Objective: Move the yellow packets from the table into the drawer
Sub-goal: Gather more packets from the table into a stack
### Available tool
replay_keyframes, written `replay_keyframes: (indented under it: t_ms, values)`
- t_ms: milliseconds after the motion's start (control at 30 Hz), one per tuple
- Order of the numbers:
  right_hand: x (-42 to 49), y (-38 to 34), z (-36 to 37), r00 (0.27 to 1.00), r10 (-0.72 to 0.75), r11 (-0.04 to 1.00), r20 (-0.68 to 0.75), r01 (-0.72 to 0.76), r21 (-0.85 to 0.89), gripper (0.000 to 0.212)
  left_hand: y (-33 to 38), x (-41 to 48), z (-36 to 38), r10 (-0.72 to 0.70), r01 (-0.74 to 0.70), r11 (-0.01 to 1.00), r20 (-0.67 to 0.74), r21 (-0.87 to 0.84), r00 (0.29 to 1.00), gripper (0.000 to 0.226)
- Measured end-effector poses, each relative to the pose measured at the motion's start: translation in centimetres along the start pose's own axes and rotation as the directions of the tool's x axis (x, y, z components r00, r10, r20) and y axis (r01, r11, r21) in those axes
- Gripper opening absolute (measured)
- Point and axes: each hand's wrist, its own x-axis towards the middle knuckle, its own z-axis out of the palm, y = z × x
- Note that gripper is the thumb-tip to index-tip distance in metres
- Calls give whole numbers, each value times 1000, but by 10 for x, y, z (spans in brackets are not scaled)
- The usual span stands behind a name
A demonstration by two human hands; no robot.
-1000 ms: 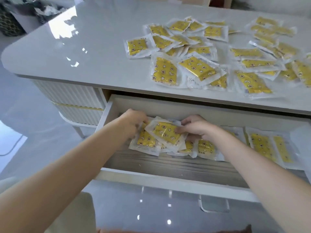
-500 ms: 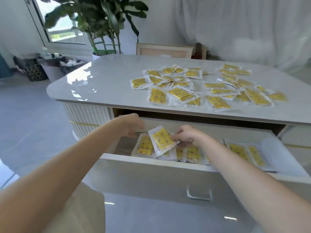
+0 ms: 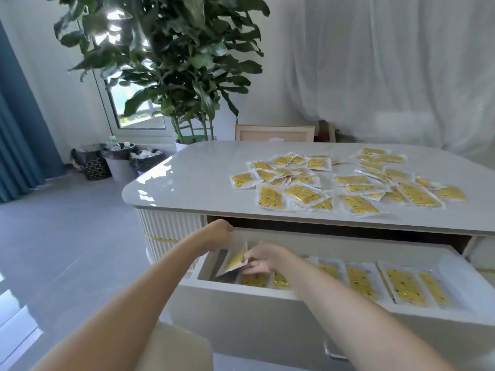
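Several yellow packets (image 3: 302, 192) in clear wrappers lie scattered over the right half of the white table top (image 3: 192, 180). Below its front edge the white drawer (image 3: 267, 314) stands pulled out, with more yellow packets (image 3: 404, 285) lying flat inside. My right hand (image 3: 261, 259) pinches one yellow packet (image 3: 235, 259), tilted on edge, at the drawer's left end. My left hand (image 3: 221, 234) is curled at the drawer's back left corner, touching the top edge of that same packet; whether it grips it is unclear.
A tall potted plant (image 3: 171, 76) stands behind the table's left corner, with bins and bags (image 3: 117, 163) on the grey floor beside it. A wooden frame (image 3: 274, 133) leans behind the table. White curtains hang at the back. A beige cushion (image 3: 174, 349) is below my left arm.
The view has tilted up and back, showing the room. The held packet has turned from lying flat on the pile to standing on edge at the drawer's left end.
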Motion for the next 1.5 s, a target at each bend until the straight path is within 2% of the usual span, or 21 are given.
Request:
replay_keyframes:
  t_ms: [67, 133, 200, 267, 367, 433, 500, 600, 700, 800, 900, 1000, 1067, 1233, 1300, 1400, 1500]
  values:
    - [0, -4, 2, 998, 16, 980, 67, -2, -200, 49, -3, 4, 1, 7, -7, 1000, -8, 5, 1000, 54]
    - [5, -7, -3, 998, -34, 903, 52, 52, -426, 49, -7, 7, 2, 31, -30, 998, -21, 60, 999, 52]
    - [7, -8, -14, 988, -151, 756, 34, 138, -640, 45, -11, 11, 7, 55, -53, 990, -10, 134, 998, 49]
    - [4, -7, -26, 971, -216, 569, 106, 213, -795, 42, -16, 16, 15, 50, -56, 978, 34, 201, 998, 48]
    - [4, 5, -40, 951, -161, 327, 263, 303, -895, 47, -19, 27, 29, 45, -73, 949, 98, 306, 994, 51]
    - [8, 16, -44, 945, -101, 207, 311, 326, -922, 59, -16, 34, 36, 55, -111, 917, 154, 383, 986, 56]
    - [16, 24, -45, 944, -73, 145, 322, 330, -933, 72, -12, 40, 39, 85, -171, 891, 215, 421, 973, 63]
    - [28, 27, -46, 938, -124, 36, 324, 331, -943, 82, -10, 46, 37, 100, -217, 866, 268, 451, 958, 66]
    - [36, 32, -43, 951, -173, -83, 255, 244, -966, 93, -17, 53, 46, 0, -202, 821, 354, 534, 935, 66]
    - [42, 33, -41, 935, -253, -85, 248, 233, -969, 88, -18, 57, 56, -139, -185, 738, 415, 649, 899, 65]
    - [48, 32, -45, 914, -308, 38, 266, 291, -956, 77, -7, 56, 56, -172, -202, 685, 425, 700, 889, 59]
    - [47, 33, -55, 923, -280, 143, 265, 313, -939, 89, -7, 59, 60, -192, -215, 641, 425, 737, 885, 59]
    - [42, 28, -64, 928, -269, 164, 257, 307, -937, 102, -11, 61, 63, -194, -215, 610, 408, 762, 892, 57]
    - [28, 29, -89, 972, -155, -4, 175, 177, -984, 122, -12, 58, 68, -137, -252, 618, 417, 744, 898, 61]
    - [21, 35, -99, 986, -119, -25, 117, 115, -993, 123, -11, 56, 71, -132, -282, 623, 453, 730, 882, 65]
    - [16, 43, -112, 991, -124, -20, 57, 55, -998, 118, -9, 55, 77, -127, -307, 627, 482, 716, 867, 69]
    - [16, 47, -119, 992, -122, -33, 24, 20, -999, 97, -9, 56, 81, -110, -327, 606, 483, 725, 869, 67]
